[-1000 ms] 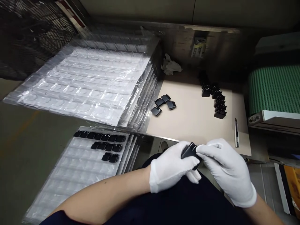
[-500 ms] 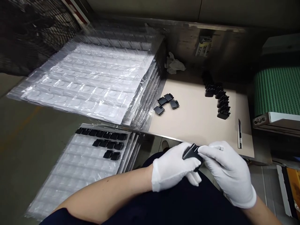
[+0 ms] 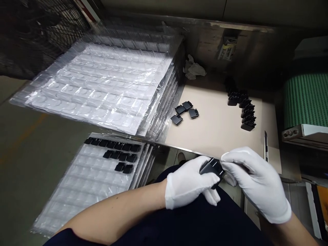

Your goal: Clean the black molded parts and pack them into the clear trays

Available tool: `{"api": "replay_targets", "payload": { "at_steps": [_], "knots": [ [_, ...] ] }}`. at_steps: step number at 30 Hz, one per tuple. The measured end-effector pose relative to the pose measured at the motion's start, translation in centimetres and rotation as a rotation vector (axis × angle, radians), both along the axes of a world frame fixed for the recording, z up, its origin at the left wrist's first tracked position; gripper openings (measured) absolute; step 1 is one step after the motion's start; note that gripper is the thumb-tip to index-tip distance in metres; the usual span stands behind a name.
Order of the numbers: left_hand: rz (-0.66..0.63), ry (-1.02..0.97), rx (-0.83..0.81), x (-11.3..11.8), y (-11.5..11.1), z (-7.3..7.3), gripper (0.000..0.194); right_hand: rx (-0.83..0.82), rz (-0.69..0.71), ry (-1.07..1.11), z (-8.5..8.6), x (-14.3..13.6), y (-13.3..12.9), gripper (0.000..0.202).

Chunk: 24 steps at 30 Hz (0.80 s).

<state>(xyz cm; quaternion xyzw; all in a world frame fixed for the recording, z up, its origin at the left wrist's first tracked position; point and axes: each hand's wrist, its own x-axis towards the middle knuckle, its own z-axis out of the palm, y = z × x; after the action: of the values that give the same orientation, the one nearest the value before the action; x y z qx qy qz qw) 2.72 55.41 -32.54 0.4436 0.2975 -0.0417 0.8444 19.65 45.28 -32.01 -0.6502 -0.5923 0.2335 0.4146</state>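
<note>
A black plastic part (image 3: 212, 170) with ribbed slots is gripped in my white-gloved left hand (image 3: 188, 183), between thumb and fingers. My right hand (image 3: 258, 181), also gloved, has its fingers pinched together at the part's right edge; whatever may be between the fingertips is hidden. Several similar black parts (image 3: 193, 113) lie loose at the left of the beige work surface (image 3: 215, 133). A curved line of black parts (image 3: 248, 125) stands farther right. At the lower left, a clear tray (image 3: 84, 181) holds rows of black parts (image 3: 128, 157).
Large stacked clear trays (image 3: 102, 85) fill the upper left. A box cutter (image 3: 265, 147) lies near the surface's right edge. Crumpled white material (image 3: 194, 68) sits at the back. A machine with a green belt (image 3: 307, 99) stands at the right.
My right hand has shifted right and turned, with its fingertips now at the part's right edge. My left hand keeps its hold. The view has shifted slightly.
</note>
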Motion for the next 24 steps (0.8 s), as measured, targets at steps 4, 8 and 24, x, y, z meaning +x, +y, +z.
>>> {"api": "replay_targets", "payload": {
  "at_steps": [4,8,24],
  "knots": [
    [-0.005,0.025,0.045,-0.1,-0.4,-0.3,0.016,0.005,0.155,-0.154,0.1,-0.6,1.0,0.02],
    [-0.007,0.083,0.071,-0.3,-0.7,-0.4,0.017,-0.012,0.117,-0.302,-0.2,-0.3,1.4,0.017],
    [0.017,-0.002,0.083,-1.2,-1.3,0.2,0.012,0.024,0.14,-0.31,0.0,-1.3,-0.7,0.014]
  ]
}}
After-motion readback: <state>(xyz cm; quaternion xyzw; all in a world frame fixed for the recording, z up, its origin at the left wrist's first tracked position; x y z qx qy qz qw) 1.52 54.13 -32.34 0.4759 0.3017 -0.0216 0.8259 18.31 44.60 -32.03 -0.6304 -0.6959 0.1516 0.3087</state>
